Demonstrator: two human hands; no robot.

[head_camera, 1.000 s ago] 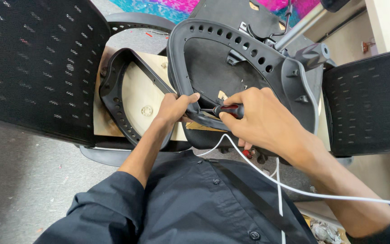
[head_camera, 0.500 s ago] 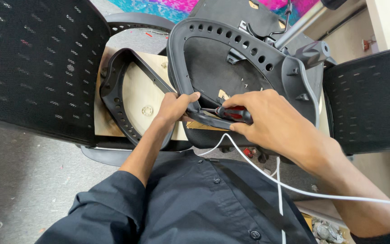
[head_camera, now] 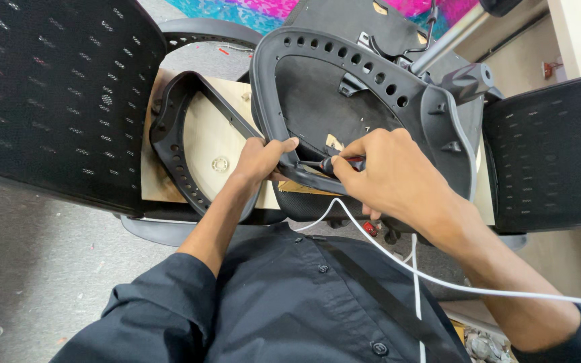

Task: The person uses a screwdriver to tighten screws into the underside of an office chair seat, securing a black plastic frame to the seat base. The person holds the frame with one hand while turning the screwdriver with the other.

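Head view: the person is bending over an upturned office-chair seat. The left hand (head_camera: 261,161) is sitting just left of the picture's centre, at about nine o'clock from the right hand, with its fingers curled and its thumb reaching out, gripping the near rim of the black plastic seat frame (head_camera: 371,74). That frame, a ring edged with a row of holes, is filling the upper middle of the view, from about eleven o'clock to two o'clock.

The right hand (head_camera: 391,176) is lying just right of centre, its fingers closed tightly around a screwdriver (head_camera: 337,163) with a red-and-black handle. The tool is pointing toward nine o'clock, its tip meeting the frame's lower rim right beside the left thumb; whether it is seated on a screw cannot be told.

A second black frame (head_camera: 173,144) is resting on a pale wooden board (head_camera: 213,144) at about ten o'clock from the hands. A black mesh chair back (head_camera: 55,94) is covering the far left, and another mesh panel (head_camera: 549,154) is standing at three o'clock. A white cable (head_camera: 438,279) is running from under the right hand toward four o'clock, across the person's dark shirt (head_camera: 290,302).
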